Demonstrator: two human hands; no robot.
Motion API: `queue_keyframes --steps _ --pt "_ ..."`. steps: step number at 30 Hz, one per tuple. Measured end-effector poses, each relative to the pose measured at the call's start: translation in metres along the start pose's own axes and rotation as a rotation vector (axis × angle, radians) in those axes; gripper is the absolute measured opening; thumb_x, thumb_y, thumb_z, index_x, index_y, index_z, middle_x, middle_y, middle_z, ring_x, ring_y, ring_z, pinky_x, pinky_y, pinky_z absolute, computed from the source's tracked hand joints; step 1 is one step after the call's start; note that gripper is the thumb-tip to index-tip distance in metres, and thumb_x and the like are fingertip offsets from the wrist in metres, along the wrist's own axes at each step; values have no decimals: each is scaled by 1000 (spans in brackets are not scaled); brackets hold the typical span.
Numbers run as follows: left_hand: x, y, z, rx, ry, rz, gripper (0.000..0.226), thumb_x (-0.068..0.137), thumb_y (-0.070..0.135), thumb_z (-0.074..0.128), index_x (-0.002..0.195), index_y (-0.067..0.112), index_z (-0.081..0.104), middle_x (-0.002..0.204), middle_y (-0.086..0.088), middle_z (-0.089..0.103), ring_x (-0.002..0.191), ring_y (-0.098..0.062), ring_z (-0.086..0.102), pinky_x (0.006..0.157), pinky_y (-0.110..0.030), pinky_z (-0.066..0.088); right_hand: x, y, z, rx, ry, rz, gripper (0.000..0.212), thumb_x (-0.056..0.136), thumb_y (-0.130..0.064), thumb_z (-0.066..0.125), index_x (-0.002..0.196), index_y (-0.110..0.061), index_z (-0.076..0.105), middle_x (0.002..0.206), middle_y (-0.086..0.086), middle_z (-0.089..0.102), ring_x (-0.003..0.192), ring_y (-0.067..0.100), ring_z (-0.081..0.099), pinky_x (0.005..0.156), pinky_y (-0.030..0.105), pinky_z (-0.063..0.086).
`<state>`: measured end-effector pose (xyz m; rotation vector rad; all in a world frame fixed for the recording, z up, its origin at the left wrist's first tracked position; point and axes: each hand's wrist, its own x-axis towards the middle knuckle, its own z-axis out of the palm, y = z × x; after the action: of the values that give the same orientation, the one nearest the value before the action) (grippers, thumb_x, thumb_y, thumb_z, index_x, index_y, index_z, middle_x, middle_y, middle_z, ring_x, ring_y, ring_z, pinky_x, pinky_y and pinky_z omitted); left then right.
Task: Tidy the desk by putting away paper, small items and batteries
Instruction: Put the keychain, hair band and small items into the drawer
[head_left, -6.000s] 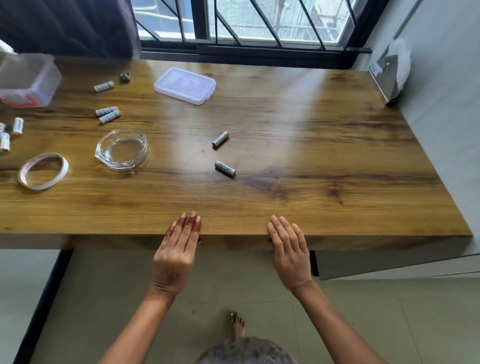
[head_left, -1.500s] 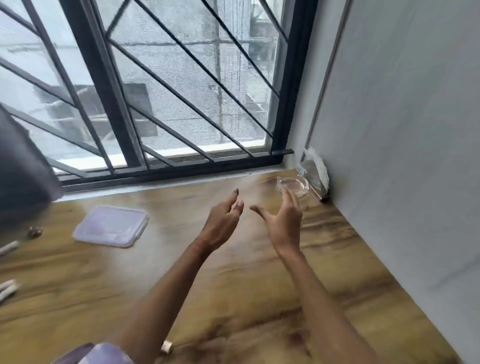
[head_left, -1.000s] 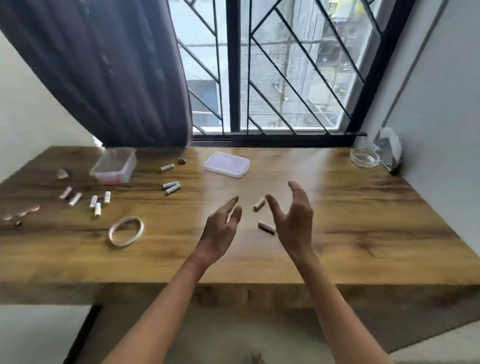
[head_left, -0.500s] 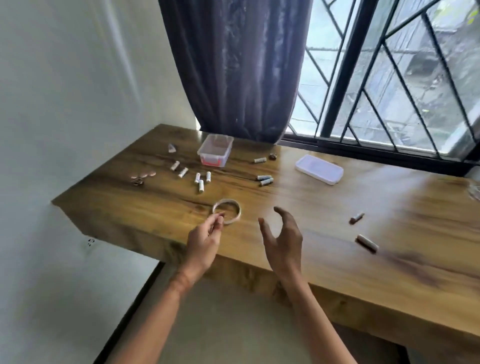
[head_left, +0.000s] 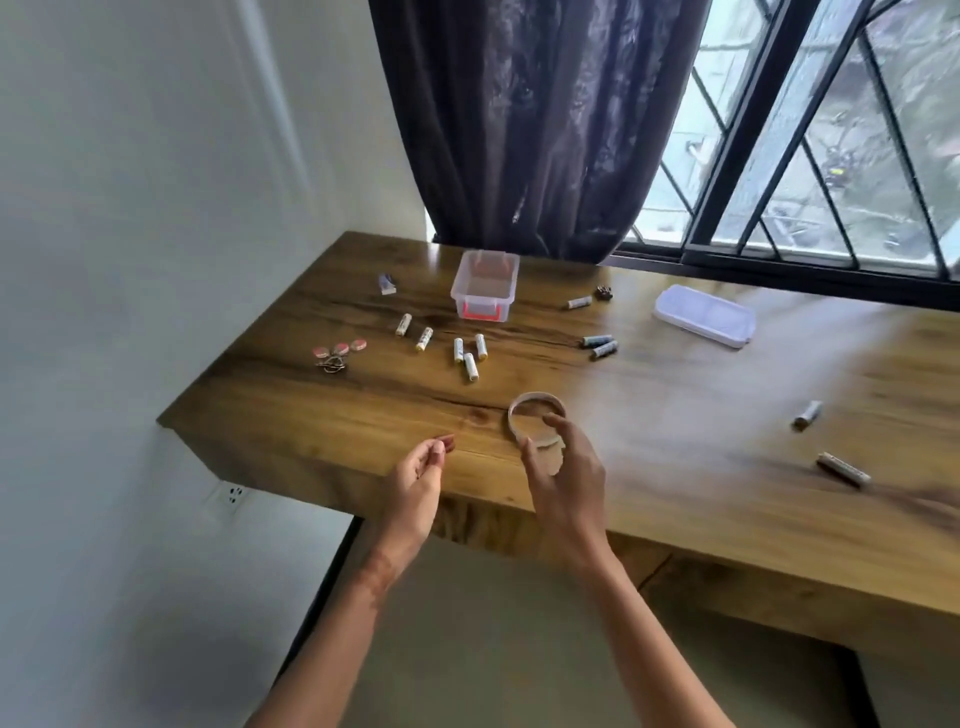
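we saw round tags (head_left: 340, 349) far left on the wooden desk (head_left: 322, 415). our left hand (head_left: 418, 475) hung by the desk edge, fingers loosely bent, holding nothing. batteries (head_left: 470, 366) lay near the clear box (head_left: 485, 291). the tape ring (head_left: 535, 397) lay flat, and our right hand (head_left: 569, 475) spread wide fingers over it; we could not tell if they touched. the lid (head_left: 704, 322) lay further right.

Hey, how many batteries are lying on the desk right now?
10 batteries. Five scattered before the clear box, one to its right, a pair left of the lid, two far right. The box may hide others.
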<state>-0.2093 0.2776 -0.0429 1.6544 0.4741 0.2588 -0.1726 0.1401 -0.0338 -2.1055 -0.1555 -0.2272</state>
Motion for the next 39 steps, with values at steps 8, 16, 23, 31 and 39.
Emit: queue_keyframes --steps 8,16,23,31,39 --pt "-1 -55 -45 -86 21 -90 28 96 22 45 81 14 67 79 -2 71 81 -17 66 77 -25 51 -49 -5 36 549 70 520 19 90 -29 58 95 -12 66 90 1 69 89 14 65 80 28 52" --pt "5 -140 -81 -784 7 -792 60 95 51 30 113 -2 53 128 -20 51 106 -31 56 102 -40 37 -86 54 99 1500 278 1367 64 96 -45 37 134 6 34 142 24 37 133 32 34 112 40 24" --pt "31 -168 -86 -1024 47 -892 95 84 72 26 137 -6 32 144 -23 37 132 -35 37 107 -45 30 -75 80 129 1625 431 1406 83 92 -60 27 139 9 24 147 24 27 138 34 25 113 42 19" --pt "58 -194 -83 -1041 89 -833 108 76 82 17 141 -4 25 149 -21 30 138 -33 28 114 -43 21 -75 112 154 1732 541 1371 96 85 -71 22 141 7 21 149 23 24 140 32 20 116 41 12" --pt "75 -193 -78 -1140 112 -756 111 74 84 15 144 -2 19 152 -19 21 140 -33 23 116 -46 15 -65 112 156 1765 556 1291 98 83 -73 27 143 4 17 152 20 17 142 29 14 117 39 9"
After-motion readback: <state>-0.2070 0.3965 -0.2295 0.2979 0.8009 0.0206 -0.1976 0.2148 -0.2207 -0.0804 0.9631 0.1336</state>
